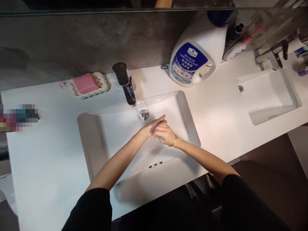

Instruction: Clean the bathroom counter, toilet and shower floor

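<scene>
Inside the sink (117,131), the left hand (151,127) is outstretched; the right hand (165,132) curls against it, grip unclear. The sink's right wall (187,112) stands nearer; more basin spreads leftward.

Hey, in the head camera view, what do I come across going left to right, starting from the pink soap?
Pink soap, nearer faucet, left hand, laundry liquid bottle, second faucet.

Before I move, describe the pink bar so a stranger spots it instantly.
Find the white sink under the hands, then the faucet behind it. Left of that faucet sits a pale scalloped dish. The pink bar is the thick block on it, unlike the small pink item lying farther left.
</scene>
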A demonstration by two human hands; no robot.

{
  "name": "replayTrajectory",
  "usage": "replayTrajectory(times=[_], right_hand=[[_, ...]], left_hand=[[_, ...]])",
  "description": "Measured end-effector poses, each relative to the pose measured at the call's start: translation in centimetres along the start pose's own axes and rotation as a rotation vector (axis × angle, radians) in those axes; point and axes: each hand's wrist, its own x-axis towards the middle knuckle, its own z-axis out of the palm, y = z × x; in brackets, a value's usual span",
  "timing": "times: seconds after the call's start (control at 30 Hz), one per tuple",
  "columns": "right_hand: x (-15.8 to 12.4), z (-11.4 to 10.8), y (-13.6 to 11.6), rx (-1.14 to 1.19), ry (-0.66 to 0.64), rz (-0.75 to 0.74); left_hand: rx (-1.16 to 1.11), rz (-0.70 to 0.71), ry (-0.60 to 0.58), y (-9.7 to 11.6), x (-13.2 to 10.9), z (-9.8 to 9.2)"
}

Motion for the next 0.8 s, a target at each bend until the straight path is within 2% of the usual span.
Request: replayTrajectory(times=[0.07,0.13,0.2,0.23,0.27,0.33,0.37,0.43,0.5,0.57,0.63,0.8], right_hand=[[-0.9,-3.0,1.0,0.086,0.417,0.315],[-1.7,-6.2,2.0,0.25,0.743,0.648],[-2.3,-9.7,3.4,0.464,0.87,0.86],[-2.5,-11.7,4.5,0.519,0.895,0.915],[-2.5,-13.7,5.9,0.503,0.914,0.947],[-2.3,-17.9,9.3,0.26,0.951,0.972],[-2.0,-19.8,11.2,0.074,0.948,0.978],[-1.0,-22.6,14.9,-0.286,0.862,0.98],[0.1,-23.5,17.7,-0.518,0.698,0.928],[1.0,-22.9,19.2,-0.618,0.534,0.813],[1.2,-21.7,19.6,-0.656,0.414,0.693],[0.4,-19.8,18.5,-0.672,0.237,0.546]], left_hand=[[-0.098,0.043,-0.078,2.0,0.5,2.2],[-0.166,0.158,-0.152,2.9,0.6,5.9],[-0.055,0.306,-0.144,3.1,0.7,9.8],[0.062,0.388,-0.088,3.3,1.0,11.4],[0.183,0.482,-0.002,3.7,1.5,12.8],[0.361,0.711,0.189,5.1,3.1,14.6],[0.419,0.835,0.271,6.2,4.3,15.1],[0.503,1.055,0.381,8.7,6.9,15.8],[0.557,1.199,0.443,11.0,9.4,16.3],[0.577,1.265,0.474,12.5,11.1,16.7],[0.588,1.286,0.477,13.3,11.9,16.9],[0.628,1.26,0.421,14.2,10.7,15.6]])
